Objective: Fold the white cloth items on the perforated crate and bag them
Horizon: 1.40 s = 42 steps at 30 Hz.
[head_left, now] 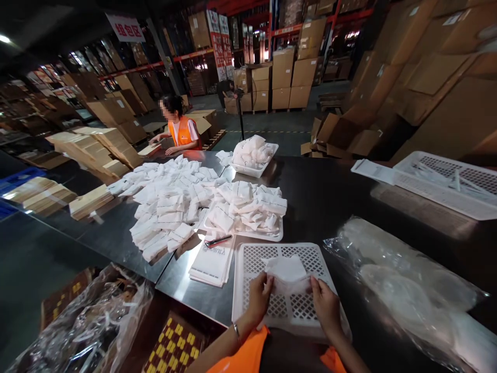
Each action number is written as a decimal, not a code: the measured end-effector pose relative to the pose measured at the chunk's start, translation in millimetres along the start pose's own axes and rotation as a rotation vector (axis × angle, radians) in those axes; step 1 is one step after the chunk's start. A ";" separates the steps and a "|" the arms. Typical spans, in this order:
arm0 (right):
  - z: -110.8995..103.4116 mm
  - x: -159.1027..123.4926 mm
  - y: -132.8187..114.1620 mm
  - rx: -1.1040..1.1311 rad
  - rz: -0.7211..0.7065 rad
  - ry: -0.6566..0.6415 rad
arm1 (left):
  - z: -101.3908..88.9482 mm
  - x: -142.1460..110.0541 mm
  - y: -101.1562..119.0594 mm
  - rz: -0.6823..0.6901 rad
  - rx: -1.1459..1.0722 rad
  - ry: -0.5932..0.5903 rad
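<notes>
My left hand [261, 292] and my right hand [324, 300] each pinch one end of a thin, translucent white pouch [292, 286], stretched between them. It hangs over a white perforated plastic basket [239, 290]. Just beyond my fingers a white packet [286, 267] lies in that basket; whether it joins the pouch I cannot tell. Left of the basket is a stack of printed white sheets [212, 264] with a dark pen-like tool [218, 240] on top. Behind it, a second white tray [277, 235] is heaped with soft white packets [248, 202].
A large pile of white packets [166, 197] covers the table's left part. Clear plastic bags [404, 280] lie right. Another basket [446, 199] stands far right, and a filled tray [252, 155] at the back. A co-worker [182, 132] is across the table; an open plastic-lined box [93, 326] sits lower left.
</notes>
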State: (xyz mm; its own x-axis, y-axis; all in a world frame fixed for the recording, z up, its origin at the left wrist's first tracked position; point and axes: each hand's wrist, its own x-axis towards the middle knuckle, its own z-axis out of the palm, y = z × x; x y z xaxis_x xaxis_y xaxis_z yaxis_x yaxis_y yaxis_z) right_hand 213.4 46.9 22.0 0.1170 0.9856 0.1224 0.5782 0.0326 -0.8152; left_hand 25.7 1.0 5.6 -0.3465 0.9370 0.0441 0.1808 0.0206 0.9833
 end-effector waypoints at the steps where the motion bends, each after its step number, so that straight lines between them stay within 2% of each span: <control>1: -0.3 -0.2 -0.3 -0.013 -0.006 0.008 | 0.4 -0.7 0.2 -0.016 -0.019 0.019; 5: 2.9 -0.8 5.5 -0.073 -0.018 0.030 | 0.9 -3.9 -0.3 -0.073 -0.051 0.101; 12: 21.6 0.7 24.3 -0.323 -0.112 0.090 | 0.7 3.3 -8.5 -0.023 0.139 0.143; 20: 24.5 2.1 32.2 -0.489 -0.151 0.076 | -2.7 9.7 -19.7 -0.023 0.271 0.096; 29: 28.0 5.5 40.9 -0.567 -0.182 0.044 | -2.4 15.5 -28.2 -0.026 0.398 0.049; 33: 24.4 11.6 39.4 -0.647 -0.233 0.024 | -5.6 14.2 -19.3 -0.031 0.537 -0.022; 35: 23.0 13.4 32.2 -0.644 -0.278 0.050 | -6.1 11.5 -7.9 0.072 0.632 -0.005; 37: 27.2 12.5 23.0 -0.612 -0.392 0.059 | -2.9 9.4 3.0 0.307 0.786 -0.003; 40: 47.5 6.6 15.8 -0.532 -0.632 0.016 | 10.6 10.4 6.8 0.680 0.975 -0.129; 42: 65.1 2.1 19.4 -0.500 -0.665 0.008 | 22.1 12.5 -2.5 0.770 1.011 -0.190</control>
State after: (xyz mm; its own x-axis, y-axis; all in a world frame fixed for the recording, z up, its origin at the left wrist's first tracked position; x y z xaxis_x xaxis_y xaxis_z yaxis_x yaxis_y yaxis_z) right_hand 172.3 60.4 -30.3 -0.3712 0.7854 0.4954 0.8191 0.5282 -0.2236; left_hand 41.3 20.3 -0.2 0.2794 0.8583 0.4304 0.9183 -0.3698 0.1412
